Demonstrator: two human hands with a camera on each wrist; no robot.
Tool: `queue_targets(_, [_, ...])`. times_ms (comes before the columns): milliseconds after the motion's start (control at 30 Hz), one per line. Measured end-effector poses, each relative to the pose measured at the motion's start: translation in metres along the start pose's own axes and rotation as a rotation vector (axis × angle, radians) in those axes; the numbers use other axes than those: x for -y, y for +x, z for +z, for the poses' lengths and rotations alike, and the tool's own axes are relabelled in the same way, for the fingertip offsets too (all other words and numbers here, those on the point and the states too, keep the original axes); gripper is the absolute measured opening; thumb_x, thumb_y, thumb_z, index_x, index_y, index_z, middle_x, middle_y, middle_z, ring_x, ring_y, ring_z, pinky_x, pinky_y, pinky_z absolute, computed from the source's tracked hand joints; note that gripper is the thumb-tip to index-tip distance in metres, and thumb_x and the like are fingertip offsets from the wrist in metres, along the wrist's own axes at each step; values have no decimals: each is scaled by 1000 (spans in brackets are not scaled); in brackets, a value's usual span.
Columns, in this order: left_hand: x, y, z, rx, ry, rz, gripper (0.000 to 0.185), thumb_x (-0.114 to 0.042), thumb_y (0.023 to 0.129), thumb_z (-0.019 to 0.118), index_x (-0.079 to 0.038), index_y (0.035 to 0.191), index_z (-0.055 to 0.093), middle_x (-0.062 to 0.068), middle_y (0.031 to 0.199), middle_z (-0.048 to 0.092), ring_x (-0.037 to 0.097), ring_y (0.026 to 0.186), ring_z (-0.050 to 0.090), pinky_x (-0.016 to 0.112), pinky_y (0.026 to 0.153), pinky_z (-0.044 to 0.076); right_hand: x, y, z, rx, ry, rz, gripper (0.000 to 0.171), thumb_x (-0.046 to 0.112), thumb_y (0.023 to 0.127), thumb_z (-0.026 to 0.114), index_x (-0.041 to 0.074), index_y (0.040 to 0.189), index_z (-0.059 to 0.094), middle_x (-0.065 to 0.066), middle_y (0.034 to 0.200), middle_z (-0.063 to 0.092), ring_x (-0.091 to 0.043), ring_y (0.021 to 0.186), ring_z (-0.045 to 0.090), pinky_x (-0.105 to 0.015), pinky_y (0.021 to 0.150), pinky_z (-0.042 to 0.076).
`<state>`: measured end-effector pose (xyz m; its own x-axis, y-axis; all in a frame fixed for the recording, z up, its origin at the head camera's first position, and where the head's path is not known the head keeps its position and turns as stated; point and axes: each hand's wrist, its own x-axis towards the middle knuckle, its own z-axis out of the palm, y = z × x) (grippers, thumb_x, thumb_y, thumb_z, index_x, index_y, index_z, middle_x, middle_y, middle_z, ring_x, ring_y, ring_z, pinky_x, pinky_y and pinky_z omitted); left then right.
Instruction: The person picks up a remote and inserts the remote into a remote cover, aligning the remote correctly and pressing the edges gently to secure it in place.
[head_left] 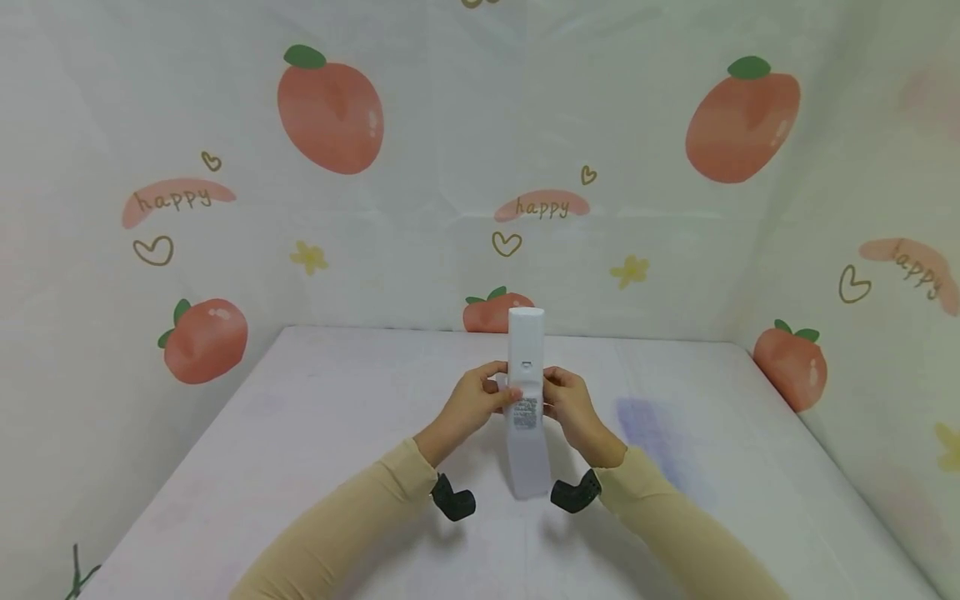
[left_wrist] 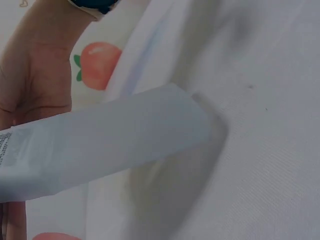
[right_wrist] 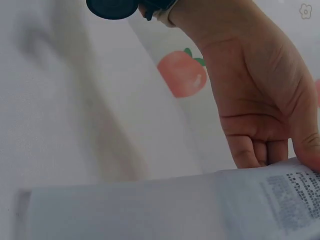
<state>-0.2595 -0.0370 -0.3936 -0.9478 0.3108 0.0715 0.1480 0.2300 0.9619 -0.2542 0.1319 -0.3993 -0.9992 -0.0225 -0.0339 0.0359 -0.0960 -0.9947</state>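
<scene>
A long white remote-like device [head_left: 526,392] is held lengthwise over the white table [head_left: 300,433], its back facing up with a grey printed label [head_left: 525,412] near the middle. My left hand [head_left: 480,398] grips its left edge and my right hand [head_left: 562,398] grips its right edge, both at the label's height. The left wrist view shows the device's plain end [left_wrist: 110,135] close above the cloth, casting a shadow there. In the right wrist view the label [right_wrist: 295,195] shows beside curled fingers [right_wrist: 260,150] on the white body [right_wrist: 125,210].
White cloth printed with peaches [head_left: 330,112] and "happy" lettering forms walls behind and on both sides of the table. Black camera mounts [head_left: 452,498] [head_left: 574,493] sit at both wrists. A faint bluish patch [head_left: 645,425] marks the cloth right of the hands.
</scene>
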Motion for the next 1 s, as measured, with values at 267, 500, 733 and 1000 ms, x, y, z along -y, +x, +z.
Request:
queue_targets(267, [0, 0, -3, -46, 42, 0, 39, -19, 86, 74, -6, 120, 62, 15, 92, 71, 18, 81, 67, 34, 74, 59, 1, -6, 0, 61, -44, -47, 35, 26, 104, 44, 3, 131, 47, -3, 99, 57, -12, 83, 61, -32, 79, 56])
queue_targets(500, [-3, 1, -6, -78, -66, 11, 58, -17, 84, 76, -17, 135, 49, 17, 102, 70, 22, 91, 67, 38, 82, 57, 7, -3, -5, 67, -84, -98, 39, 9, 93, 63, 0, 129, 49, -5, 101, 57, -12, 88, 60, -31, 80, 56])
queue_targets(733, [0, -1, -2, -138, -185, -25, 30, -14, 91, 69, 0, 116, 58, 16, 99, 71, 17, 91, 67, 41, 89, 54, 11, 1, -8, 30, -27, -83, 38, 10, 95, 61, 1, 129, 48, -1, 99, 60, -11, 88, 62, -28, 76, 56])
queue_targets(1000, [4, 1, 5, -221, -258, -118, 9, -5, 92, 63, 2, 88, 60, -2, 69, 60, 8, 62, 59, 26, 64, 56, 6, -5, -4, 126, -93, -19, 43, 12, 98, 57, -6, 133, 41, -10, 103, 67, -10, 86, 65, -32, 79, 57])
